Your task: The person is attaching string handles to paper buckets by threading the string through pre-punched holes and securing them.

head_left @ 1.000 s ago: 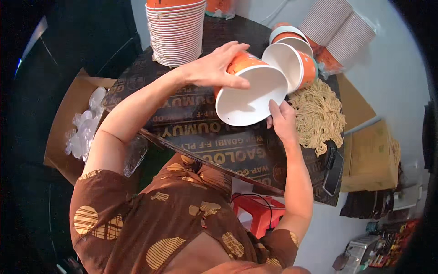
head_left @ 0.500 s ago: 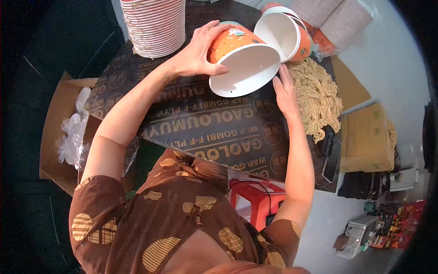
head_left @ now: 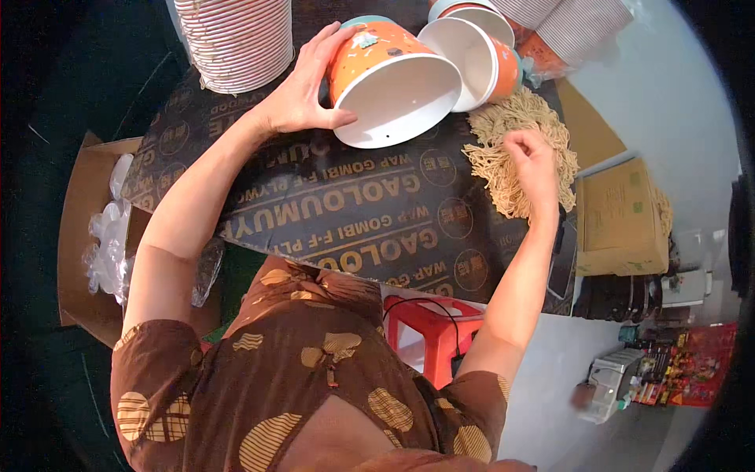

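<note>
My left hand grips an orange patterned paper bucket, thumb at the rim and fingers along the outer wall. The bucket lies tilted on its side, its white inside and a small dark hole near the rim facing me. Over a pile of beige cords on the table's right side is my right hand, fingers curled together in a pinch. Whatever is between those fingertips is too small to make out. Right behind the held bucket, another orange and white bucket lies on its side.
A tall stack of white-rimmed buckets stands at the far left of the dark printed tabletop. More stacked buckets lie at the far right. Cardboard boxes flank the table: one with clear plastic items, another closed. A red stool is below.
My right hand has left the bucket's side and moved right onto the cord pile, its fingers now curled. My left hand still holds the bucket.
</note>
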The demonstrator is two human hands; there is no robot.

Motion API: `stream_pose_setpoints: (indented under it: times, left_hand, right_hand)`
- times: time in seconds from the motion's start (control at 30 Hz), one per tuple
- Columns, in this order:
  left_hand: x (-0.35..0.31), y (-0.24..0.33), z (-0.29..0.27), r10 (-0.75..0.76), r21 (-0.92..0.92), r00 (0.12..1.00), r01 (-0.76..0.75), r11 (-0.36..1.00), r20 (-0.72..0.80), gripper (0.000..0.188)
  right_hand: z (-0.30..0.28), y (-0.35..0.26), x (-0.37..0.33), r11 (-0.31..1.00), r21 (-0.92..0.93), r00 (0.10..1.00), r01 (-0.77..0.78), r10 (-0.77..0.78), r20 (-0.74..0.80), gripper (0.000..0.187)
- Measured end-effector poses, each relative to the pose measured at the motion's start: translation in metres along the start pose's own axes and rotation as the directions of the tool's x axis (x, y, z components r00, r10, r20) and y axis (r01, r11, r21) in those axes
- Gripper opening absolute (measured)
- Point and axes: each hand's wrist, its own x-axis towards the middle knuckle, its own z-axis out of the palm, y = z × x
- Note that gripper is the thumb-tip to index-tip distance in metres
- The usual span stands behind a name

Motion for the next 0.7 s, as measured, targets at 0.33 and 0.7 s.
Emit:
stream_pose_setpoints:
  times: [0.33, 0.7]
  left_hand:
    - [-0.003, -0.002, 0.001, 0.018, 0.003, 1.000, -0.018, 1.000, 0.001, 0.110]
    - [-0.006, -0.007, -0.006, 0.058, 0.001, 0.997, -0.058, 0.998, 0.042, 0.114]
  right_hand:
    - [0.029, -0.016, -0.009, 0.974, -0.152, 0.935, 0.169, -0.109, 0.338, 0.009]
    - [0.050, -0.008, -0.006, 0.815, -0.480, 0.931, 0.324, -0.184, 0.315, 0.006]
